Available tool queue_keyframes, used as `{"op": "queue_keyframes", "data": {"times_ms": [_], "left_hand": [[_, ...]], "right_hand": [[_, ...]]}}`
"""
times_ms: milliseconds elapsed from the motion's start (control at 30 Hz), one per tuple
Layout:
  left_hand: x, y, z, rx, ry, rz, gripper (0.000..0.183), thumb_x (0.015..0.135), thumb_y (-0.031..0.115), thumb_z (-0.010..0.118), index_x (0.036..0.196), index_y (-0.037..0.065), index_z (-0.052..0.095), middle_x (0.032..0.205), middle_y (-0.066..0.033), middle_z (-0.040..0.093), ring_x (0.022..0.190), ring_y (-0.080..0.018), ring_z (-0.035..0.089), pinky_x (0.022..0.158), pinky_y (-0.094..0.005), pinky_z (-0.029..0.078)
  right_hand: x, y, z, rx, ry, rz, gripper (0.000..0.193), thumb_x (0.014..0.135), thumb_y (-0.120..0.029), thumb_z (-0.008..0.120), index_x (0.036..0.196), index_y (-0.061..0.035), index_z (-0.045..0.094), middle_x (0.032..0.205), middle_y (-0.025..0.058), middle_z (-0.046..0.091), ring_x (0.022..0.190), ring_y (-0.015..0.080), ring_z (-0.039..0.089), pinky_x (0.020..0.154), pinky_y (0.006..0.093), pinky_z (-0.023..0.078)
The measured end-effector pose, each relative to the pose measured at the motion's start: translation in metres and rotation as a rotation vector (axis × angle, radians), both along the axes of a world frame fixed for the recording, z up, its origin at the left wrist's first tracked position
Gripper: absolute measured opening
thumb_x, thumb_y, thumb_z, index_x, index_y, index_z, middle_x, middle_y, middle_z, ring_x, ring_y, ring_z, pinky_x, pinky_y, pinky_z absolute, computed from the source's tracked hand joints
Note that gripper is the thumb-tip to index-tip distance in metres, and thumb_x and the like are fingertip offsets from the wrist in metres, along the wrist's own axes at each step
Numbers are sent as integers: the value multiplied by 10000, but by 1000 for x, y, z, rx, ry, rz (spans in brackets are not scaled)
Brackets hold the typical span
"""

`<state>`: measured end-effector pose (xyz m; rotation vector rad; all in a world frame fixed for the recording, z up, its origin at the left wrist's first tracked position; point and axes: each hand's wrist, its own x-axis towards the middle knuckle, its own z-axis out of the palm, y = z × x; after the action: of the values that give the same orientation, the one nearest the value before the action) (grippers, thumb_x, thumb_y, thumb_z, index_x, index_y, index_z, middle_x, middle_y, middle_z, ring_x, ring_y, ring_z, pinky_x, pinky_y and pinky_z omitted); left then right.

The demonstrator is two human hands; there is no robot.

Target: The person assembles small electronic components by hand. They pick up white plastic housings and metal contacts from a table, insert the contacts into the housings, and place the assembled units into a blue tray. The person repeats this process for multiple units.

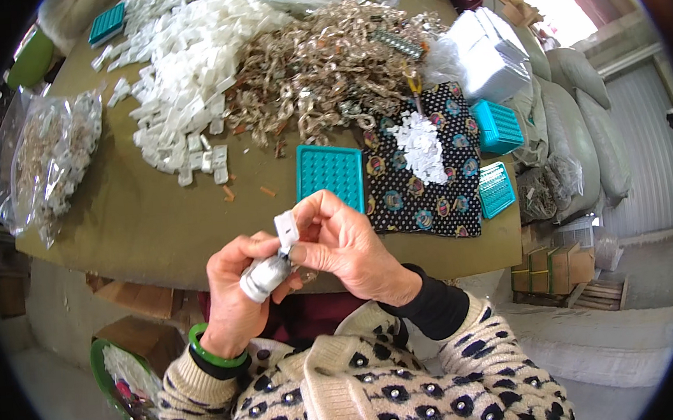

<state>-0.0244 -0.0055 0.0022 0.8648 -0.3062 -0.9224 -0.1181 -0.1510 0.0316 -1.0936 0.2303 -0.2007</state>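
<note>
At the near edge of an olive table (159, 238) in a cluttered workroom, held in the curled fingers of the left hand (234, 287): a silvery round piece (262, 281), with a small white tag (286, 227) pinched just beside it by the right hand (351, 248). Probably light, smooth and stiffish, so best gripped round the sides and, for the tag, along its edges. Beyond, a teal tray (330, 175), then a dotted cloth (386, 195) bearing white scraps (420, 149), then heaped brownish strips (319, 71).
</note>
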Motion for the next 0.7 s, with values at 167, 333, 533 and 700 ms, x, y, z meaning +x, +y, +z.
{"op": "queue_keyframes", "data": {"times_ms": [167,333,533,700], "left_hand": [[9,-3,0,42,-90,-74,216,940,168,519,913,4,657,802,-170,684,592,-203,677,406,-215,468],[4,-10,-3,8,-87,-63,21,932,86,588,946,73,596,993,-142,677,739,-215,705,468,-224,504],[-3,-12,-7,-24,118,-67,183,925,182,639,1064,82,573,991,-144,682,818,-245,713,465,-196,409],[-1,-6,-7,-92,183,-111,233,922,226,650,1108,101,589,1040,-174,679,870,-252,707,500,-195,408]], "right_hand": [[-5,-7,3,35,23,110,303,935,-39,626,1175,-49,441,1107,73,564,1030,139,590,811,287,577],[-4,-12,7,-130,45,78,465,944,-48,606,1358,-56,394,1128,45,550,1019,117,576,758,240,553],[-2,-13,-1,-381,4,-154,312,947,-22,595,1256,14,574,1065,75,663,938,134,635,797,258,537],[1,-9,-3,-551,-52,-289,173,923,5,631,1093,39,633,998,131,701,896,146,668,820,260,545]]}}
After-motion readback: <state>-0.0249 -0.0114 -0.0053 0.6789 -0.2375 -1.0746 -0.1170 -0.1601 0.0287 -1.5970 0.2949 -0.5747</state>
